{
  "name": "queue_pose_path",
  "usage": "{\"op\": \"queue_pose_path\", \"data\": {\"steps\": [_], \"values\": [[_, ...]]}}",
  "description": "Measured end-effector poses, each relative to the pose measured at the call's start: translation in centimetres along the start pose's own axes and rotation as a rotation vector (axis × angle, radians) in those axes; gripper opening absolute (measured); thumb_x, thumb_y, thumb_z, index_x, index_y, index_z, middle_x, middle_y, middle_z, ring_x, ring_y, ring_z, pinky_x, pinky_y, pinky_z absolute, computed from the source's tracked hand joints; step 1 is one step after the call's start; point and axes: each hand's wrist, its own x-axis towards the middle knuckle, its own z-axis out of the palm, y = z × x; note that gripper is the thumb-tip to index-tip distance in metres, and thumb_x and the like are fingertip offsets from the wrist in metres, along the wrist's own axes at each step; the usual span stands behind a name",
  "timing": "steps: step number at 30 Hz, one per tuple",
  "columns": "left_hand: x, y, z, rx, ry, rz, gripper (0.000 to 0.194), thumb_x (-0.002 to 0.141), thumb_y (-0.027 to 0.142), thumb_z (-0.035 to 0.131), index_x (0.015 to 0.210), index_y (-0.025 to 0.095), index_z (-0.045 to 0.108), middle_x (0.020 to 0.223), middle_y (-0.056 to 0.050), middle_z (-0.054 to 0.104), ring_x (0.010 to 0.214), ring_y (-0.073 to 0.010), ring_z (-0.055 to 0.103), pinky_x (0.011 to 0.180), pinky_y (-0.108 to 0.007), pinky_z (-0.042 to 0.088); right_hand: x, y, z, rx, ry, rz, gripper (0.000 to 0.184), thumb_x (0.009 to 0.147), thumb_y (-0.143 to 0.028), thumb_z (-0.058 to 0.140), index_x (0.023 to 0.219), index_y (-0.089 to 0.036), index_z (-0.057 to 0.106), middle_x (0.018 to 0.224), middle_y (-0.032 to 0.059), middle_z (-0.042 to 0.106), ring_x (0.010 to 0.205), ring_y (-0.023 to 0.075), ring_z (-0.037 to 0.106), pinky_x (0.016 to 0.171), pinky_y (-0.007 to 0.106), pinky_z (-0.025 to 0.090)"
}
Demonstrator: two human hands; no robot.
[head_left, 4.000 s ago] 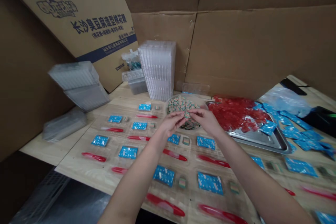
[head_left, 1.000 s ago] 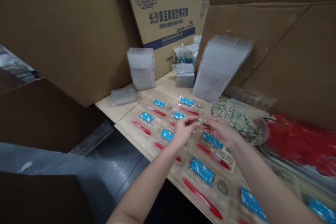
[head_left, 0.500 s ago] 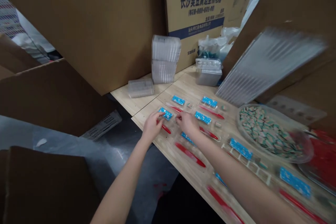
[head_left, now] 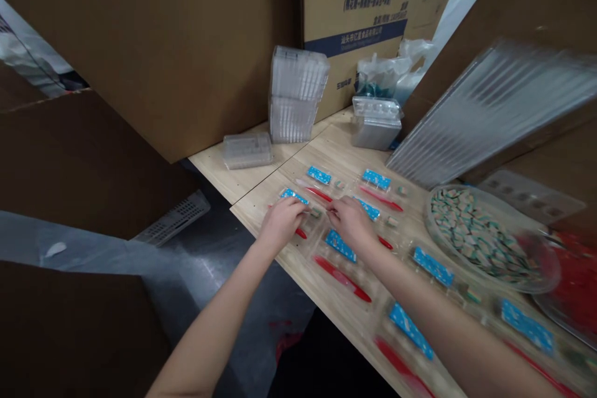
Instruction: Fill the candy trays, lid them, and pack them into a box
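Observation:
My left hand [head_left: 282, 222] is over the nearest-left clear plastic tray, covering part of its blue patterned strip [head_left: 293, 196] and red pen-like stick [head_left: 301, 233]. Its fingers are bent together; what they pinch, if anything, is hidden. A small cream-and-green block [head_left: 316, 212] sits in that tray, just right of the left fingertips. My right hand [head_left: 351, 219] is curled, fingertips pressed together between this tray and its neighbour, partly covering another blue strip [head_left: 368, 208]. Nothing can be made out in the right fingers. Similar trays hold blue strips and red sticks.
A clear bowl [head_left: 431, 224] of cream-and-green blocks stands at right, beside red pieces [head_left: 576, 280]. Stacked clear trays [head_left: 298, 93] and a smaller stack [head_left: 377, 127] stand at the back. Ribbed plastic trays [head_left: 485, 118] lean against cardboard. A large carton [head_left: 364, 25] stands behind.
My right hand has moved right, away from the left tray, where a small block now shows. My left hand has shifted slightly right, over the tray. The view has tilted a little.

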Motion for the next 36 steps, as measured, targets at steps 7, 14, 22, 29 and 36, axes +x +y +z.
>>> {"op": "queue_pose_path", "data": {"steps": [7,14,22,29,36], "values": [[4.0,0.9,-1.1,0.100,-0.248,0.214,0.016,0.078,0.013,0.056,0.075,0.022,0.069,0.085,-0.004,0.066,0.084,-0.0198,0.060,0.076,-0.028,0.043,-0.4,0.0,-0.5,0.006,-0.051,-0.026,0.014,0.081,-0.017,0.055,0.085,-0.018,0.068,0.086,0.0074,0.063,0.088,0.0214,0.052,0.079,0.031,0.039],[5.5,1.8,-1.3,0.129,-0.343,0.272,0.014,0.076,0.011,0.057,0.073,0.021,0.066,0.079,-0.005,0.066,0.080,-0.0203,0.062,0.073,-0.028,0.043,-0.8,0.4,-1.0,0.031,-0.038,-0.012,0.015,0.081,-0.016,0.053,0.083,-0.018,0.068,0.085,0.0070,0.062,0.087,0.0209,0.053,0.079,0.030,0.038],[4.7,0.0,-1.0,0.149,-0.318,0.247,0.015,0.081,0.017,0.054,0.085,0.022,0.067,0.090,-0.005,0.064,0.083,-0.0182,0.060,0.071,-0.026,0.044,-0.6,0.5,-0.5,0.084,-0.008,-0.019,0.016,0.083,-0.017,0.052,0.083,-0.019,0.067,0.084,0.0044,0.063,0.086,0.0187,0.053,0.078,0.028,0.039],[4.6,0.2,-0.9,0.108,-0.316,0.257,0.018,0.079,0.014,0.056,0.090,0.023,0.067,0.095,-0.004,0.063,0.087,-0.0179,0.060,0.076,-0.027,0.046,-1.4,0.3,-1.0,0.100,-0.002,-0.020,0.017,0.081,-0.014,0.052,0.083,-0.018,0.068,0.085,0.0062,0.063,0.087,0.0198,0.053,0.079,0.029,0.039],[4.1,0.4,-1.8,0.113,-0.355,0.293,0.025,0.077,0.008,0.051,0.086,0.022,0.069,0.093,-0.003,0.064,0.088,-0.0167,0.060,0.081,-0.027,0.047,-2.8,-0.5,-2.5,0.128,0.011,0.004,0.015,0.082,-0.014,0.053,0.081,-0.018,0.068,0.083,0.0054,0.063,0.084,0.0183,0.054,0.078,0.028,0.040]]}}
